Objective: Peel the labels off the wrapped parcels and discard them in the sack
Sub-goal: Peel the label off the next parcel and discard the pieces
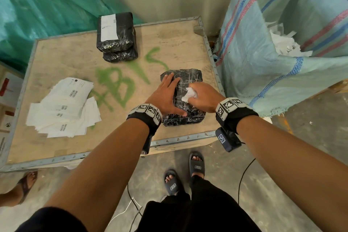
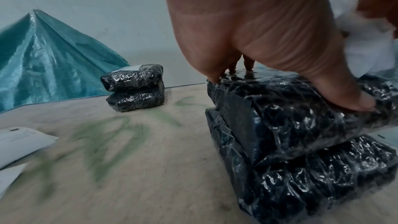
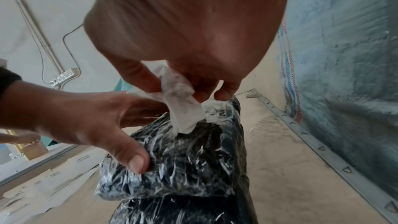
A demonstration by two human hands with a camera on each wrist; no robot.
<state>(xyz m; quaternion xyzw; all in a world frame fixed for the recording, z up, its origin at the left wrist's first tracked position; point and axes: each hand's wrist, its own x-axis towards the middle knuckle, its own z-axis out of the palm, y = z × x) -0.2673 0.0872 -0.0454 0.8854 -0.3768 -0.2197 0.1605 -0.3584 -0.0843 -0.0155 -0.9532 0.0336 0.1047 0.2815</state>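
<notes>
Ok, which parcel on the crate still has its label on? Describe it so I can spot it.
Start at the plywood crate top with green spray-painted letters and go to its far edge. Two black film-wrapped parcels are stacked there; the upper one carries a flat white label. The near stack under the hands shows only crumpled, peeled paper.

Warehouse or parcel-sorting area: bare concrete floor (image 1: 282,184), plywood crate with metal edging used as counter (image 1: 62,62), black film-wrapped parcels (image 1: 116,36), loose white shipping labels (image 1: 64,107), large woven plastic sack (image 1: 263,66).
</notes>
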